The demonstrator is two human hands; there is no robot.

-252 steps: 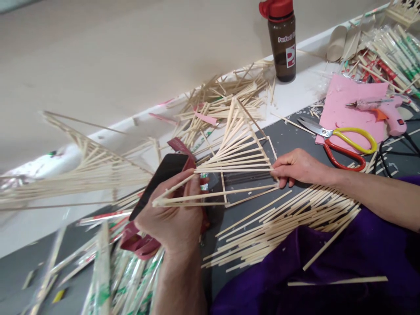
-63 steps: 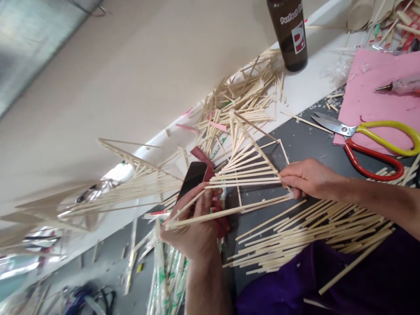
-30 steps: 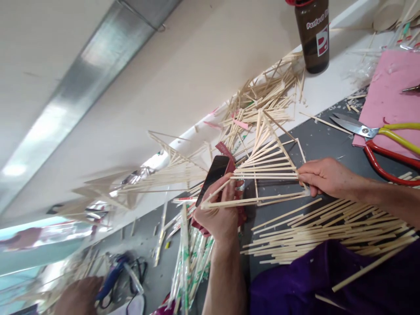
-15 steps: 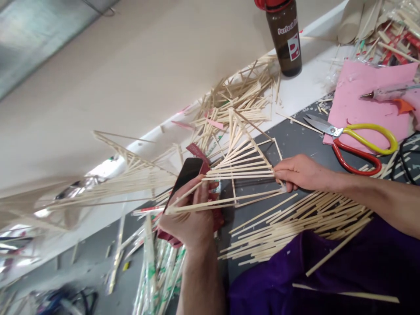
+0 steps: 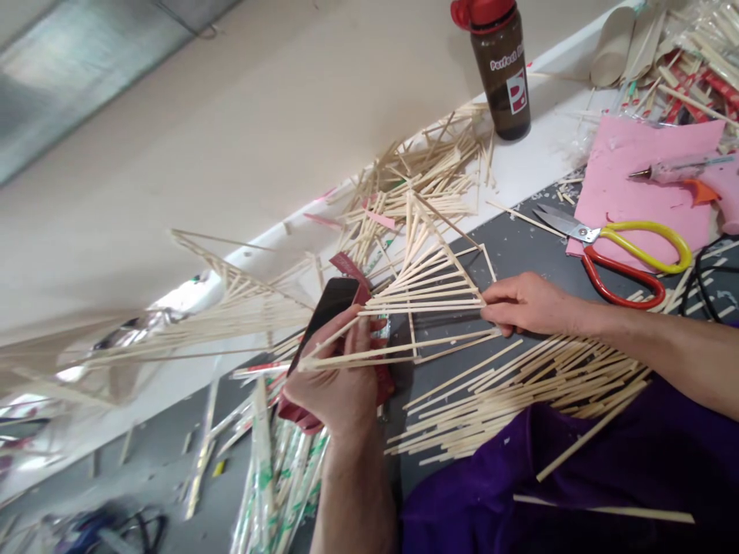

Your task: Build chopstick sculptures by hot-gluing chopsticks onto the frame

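Observation:
A frame of thin wooden sticks, with a fan of sticks across one side, is held up between my two hands. My left hand is closed around its left end, with the fingertips under the sticks. At the right end, my right hand pinches the corner where the fan's sticks meet the upright. Behind my left hand show a dark phone and some dark red material; whether the hand touches them I cannot tell. Many loose sticks lie below the frame, close to my right forearm.
Scissors with red and yellow handles lie right, beside pink paper bearing a glue gun. A dark bottle stands by the wall. Stick piles lie behind; wrapped sticks lie front left. Two sticks rest on purple clothing.
Both hands keep their hold on the frame, which has barely moved. The whole view has shifted slightly; nothing has been picked up or let go.

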